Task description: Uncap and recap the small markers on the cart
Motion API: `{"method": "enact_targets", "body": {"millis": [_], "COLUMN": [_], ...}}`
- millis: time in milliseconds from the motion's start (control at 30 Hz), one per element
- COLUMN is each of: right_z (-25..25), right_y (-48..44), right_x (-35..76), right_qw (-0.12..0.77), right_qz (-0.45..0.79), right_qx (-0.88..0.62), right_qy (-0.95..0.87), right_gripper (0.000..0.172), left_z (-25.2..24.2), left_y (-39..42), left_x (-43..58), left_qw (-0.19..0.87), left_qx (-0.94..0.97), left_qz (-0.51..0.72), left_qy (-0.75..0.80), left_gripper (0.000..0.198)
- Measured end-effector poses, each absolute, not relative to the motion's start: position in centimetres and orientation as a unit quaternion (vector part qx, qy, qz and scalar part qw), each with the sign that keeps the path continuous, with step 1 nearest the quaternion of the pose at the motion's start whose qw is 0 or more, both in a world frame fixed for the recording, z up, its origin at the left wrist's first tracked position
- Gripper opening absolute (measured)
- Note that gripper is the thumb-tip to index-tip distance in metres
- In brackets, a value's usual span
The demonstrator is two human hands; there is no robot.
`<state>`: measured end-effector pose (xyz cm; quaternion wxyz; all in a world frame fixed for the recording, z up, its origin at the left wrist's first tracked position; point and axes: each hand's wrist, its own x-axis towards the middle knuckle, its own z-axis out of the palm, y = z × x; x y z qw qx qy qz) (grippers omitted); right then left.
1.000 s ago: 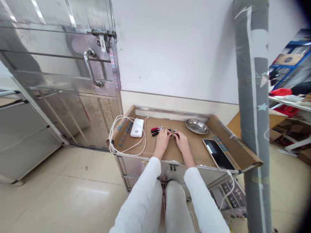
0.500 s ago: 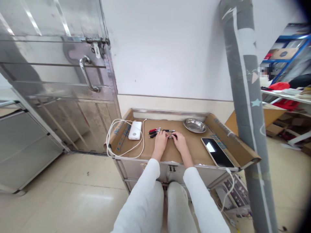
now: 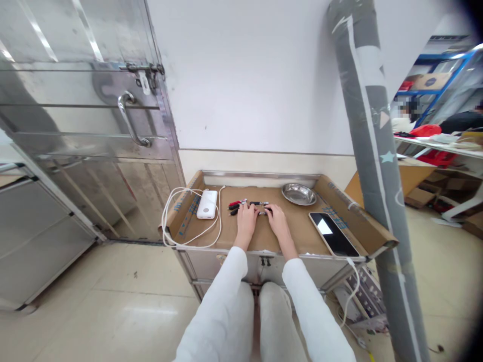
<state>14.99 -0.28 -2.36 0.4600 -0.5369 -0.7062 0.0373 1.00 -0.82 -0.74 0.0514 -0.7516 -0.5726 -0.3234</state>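
On the brown-covered cabinet top, my left hand has its fingertips closed on the left end of a small dark pen-like piece with a silvery part. My right hand pinches the black piece at its right end, so the two hands nearly meet. Just behind them lies a black pen. Left of my left hand are a red pen and black pens, lying close together. The fingertips partly hide what they hold.
A white power bank with a looped white cable lies at the left. A round metal dish stands at the back right, a phone in front of it. A grey wrapped roll leans at the right.
The whole view has shifted slightly, so the cabinet and its items appear a little further left. Both hands stay at the same small piece, with only slight finger movement.
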Motion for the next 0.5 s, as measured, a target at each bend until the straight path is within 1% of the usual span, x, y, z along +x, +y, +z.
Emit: {"method": "enact_targets", "body": {"millis": [200,300,400,500], "right_z": [-2.44,-2.53,-2.58,-2.63], "right_y": [-0.16,-0.01,0.16,0.26], "right_x": [15.09,15.2,15.27,15.27], "right_qw": [0.47,0.472,0.471,0.469], "right_qz": [0.039,0.043,0.047,0.048], "right_qx": [-0.522,-0.517,-0.517,-0.519], "right_qy": [-0.711,-0.713,-0.714,-0.713], "right_gripper": [0.024,0.025,0.026,0.027], "left_z": [-0.94,-0.92,-0.71,-0.6], "left_y": [-0.91,-1.03,-1.34,-1.63], "left_x": [0.94,1.11,1.39,1.59], "left_qw": [0.025,0.039,0.06,0.057], "left_qx": [-0.738,-0.743,-0.775,-0.803], "left_qz": [-0.341,-0.336,-0.333,-0.32], "left_qy": [-0.582,-0.578,-0.534,-0.5], "left_gripper": [0.014,0.016,0.013,0.009]}}
